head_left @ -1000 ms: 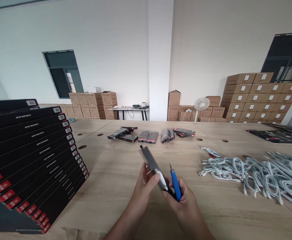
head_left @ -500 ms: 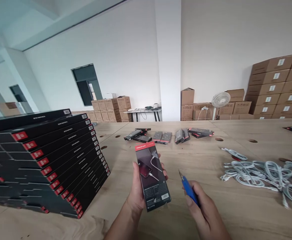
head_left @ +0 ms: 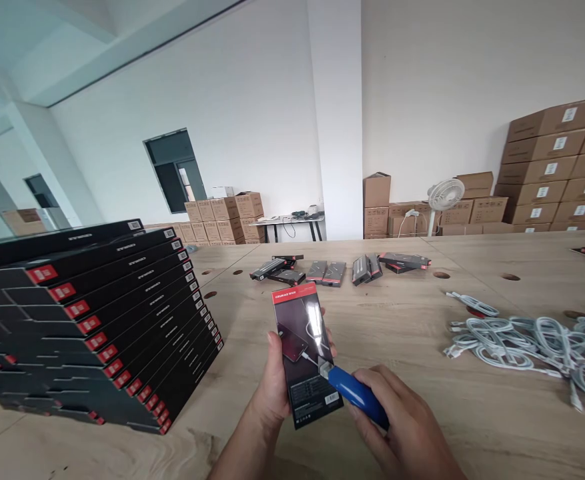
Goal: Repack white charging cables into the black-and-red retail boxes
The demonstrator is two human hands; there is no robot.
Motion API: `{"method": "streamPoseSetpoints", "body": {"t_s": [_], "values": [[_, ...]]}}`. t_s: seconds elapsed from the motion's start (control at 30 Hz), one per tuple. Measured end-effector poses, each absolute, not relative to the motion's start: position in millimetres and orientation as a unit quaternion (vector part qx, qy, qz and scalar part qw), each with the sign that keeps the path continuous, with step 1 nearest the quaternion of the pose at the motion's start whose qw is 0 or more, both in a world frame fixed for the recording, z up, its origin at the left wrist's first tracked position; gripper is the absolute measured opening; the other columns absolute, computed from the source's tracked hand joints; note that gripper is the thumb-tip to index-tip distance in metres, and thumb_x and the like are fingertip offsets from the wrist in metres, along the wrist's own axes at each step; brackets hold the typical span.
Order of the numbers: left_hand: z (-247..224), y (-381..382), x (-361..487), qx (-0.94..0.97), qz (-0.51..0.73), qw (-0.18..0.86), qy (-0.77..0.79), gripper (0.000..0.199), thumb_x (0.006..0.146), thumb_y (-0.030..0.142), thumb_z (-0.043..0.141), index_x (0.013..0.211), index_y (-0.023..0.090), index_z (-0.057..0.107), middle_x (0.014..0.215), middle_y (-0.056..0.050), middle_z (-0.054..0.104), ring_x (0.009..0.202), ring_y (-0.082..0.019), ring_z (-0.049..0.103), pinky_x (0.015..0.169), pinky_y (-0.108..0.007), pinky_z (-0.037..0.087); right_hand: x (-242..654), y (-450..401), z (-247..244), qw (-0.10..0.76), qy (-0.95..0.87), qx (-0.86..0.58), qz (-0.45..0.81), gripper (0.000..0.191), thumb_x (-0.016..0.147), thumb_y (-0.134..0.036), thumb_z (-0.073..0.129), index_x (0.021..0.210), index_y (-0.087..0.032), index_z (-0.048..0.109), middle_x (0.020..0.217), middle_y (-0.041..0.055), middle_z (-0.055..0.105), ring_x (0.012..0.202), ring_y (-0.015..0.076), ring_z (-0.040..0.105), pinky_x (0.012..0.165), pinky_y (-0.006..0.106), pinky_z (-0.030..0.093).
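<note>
My left hand (head_left: 271, 380) grips a flat black box (head_left: 302, 400) with a red top band and a printed phone and cable, thumb on its left edge and fingers behind the right edge. In my right hand (head_left: 405, 417) is a blue utility knife (head_left: 357, 395). Its metal tip lies over the printed face of the box; whether it touches the surface I cannot tell. A tall stack of black boxes (head_left: 137, 320) with red corners stands to the left of my hands.
Several small packages (head_left: 333, 273) lie farther back on the wooden table (head_left: 397, 333). Coiled white cables (head_left: 512, 343) are heaped at the right. Round holes pierce the tabletop. Beyond stand brown cartons (head_left: 547, 170) and a white fan (head_left: 445, 195).
My right hand has moved left with the utility knife, bringing its tip from beside the box to over its face. The box in my left hand has barely shifted.
</note>
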State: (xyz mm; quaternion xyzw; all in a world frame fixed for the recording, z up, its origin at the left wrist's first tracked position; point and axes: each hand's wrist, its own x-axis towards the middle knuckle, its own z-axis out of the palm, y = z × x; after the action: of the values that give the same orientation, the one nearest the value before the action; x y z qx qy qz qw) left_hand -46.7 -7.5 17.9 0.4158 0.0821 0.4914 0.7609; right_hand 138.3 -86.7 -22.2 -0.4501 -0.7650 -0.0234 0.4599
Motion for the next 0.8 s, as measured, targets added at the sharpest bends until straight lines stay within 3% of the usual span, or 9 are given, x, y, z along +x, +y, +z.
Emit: {"method": "streamPoseSetpoints", "body": {"t_s": [0.17, 0.4, 0.6, 0.8], "values": [[17.6, -7.5, -46.3, 0.423, 0.491, 0.755, 0.096, 0.086, 0.071, 0.079, 0.068, 0.132, 0.019, 0.066, 0.106, -0.013, 0.074, 0.092, -0.029, 0.072, 0.084, -0.040, 0.055, 137.9, -85.9, -23.4, 0.460, -0.770, -0.441, -0.025, 0.025, 0.093, -0.020, 0.057, 0.118, -0.026, 0.057, 0.095, 0.0043, 0.068, 0.080, 0.0184, 0.070, 0.067, 0.026, 0.058], [15.7, -8.0, -45.0, 0.431, 0.490, 0.750, 0.110, 0.083, 0.069, 0.078, 0.070, 0.126, 0.018, 0.070, 0.102, -0.013, 0.075, 0.091, -0.029, 0.073, 0.081, -0.038, 0.056, 137.9, -88.1, -21.1, 0.451, -0.775, -0.442, -0.018, 0.025, 0.091, -0.018, 0.059, 0.114, -0.027, 0.060, 0.095, 0.0039, 0.068, 0.082, 0.0186, 0.070, 0.068, 0.026, 0.058], [12.6, -8.2, -47.0, 0.466, 0.467, 0.739, 0.134, 0.080, 0.071, 0.082, 0.064, 0.103, 0.010, 0.077, 0.085, -0.014, 0.076, 0.076, -0.025, 0.073, 0.073, -0.034, 0.055, 137.8, -87.5, -20.7, 0.465, -0.769, -0.438, -0.024, 0.025, 0.091, -0.019, 0.059, 0.115, -0.026, 0.061, 0.095, 0.0042, 0.068, 0.082, 0.0183, 0.070, 0.069, 0.026, 0.058], [10.8, -7.4, -46.6, 0.475, 0.468, 0.734, 0.131, 0.081, 0.070, 0.081, 0.066, 0.116, 0.014, 0.073, 0.093, -0.013, 0.077, 0.087, -0.028, 0.073, 0.075, -0.033, 0.055, 136.2, -87.3, -16.8, 0.468, -0.764, -0.443, -0.027, 0.021, 0.091, -0.020, 0.060, 0.112, -0.026, 0.062, 0.093, 0.0037, 0.069, 0.080, 0.0183, 0.071, 0.067, 0.025, 0.058]]}}
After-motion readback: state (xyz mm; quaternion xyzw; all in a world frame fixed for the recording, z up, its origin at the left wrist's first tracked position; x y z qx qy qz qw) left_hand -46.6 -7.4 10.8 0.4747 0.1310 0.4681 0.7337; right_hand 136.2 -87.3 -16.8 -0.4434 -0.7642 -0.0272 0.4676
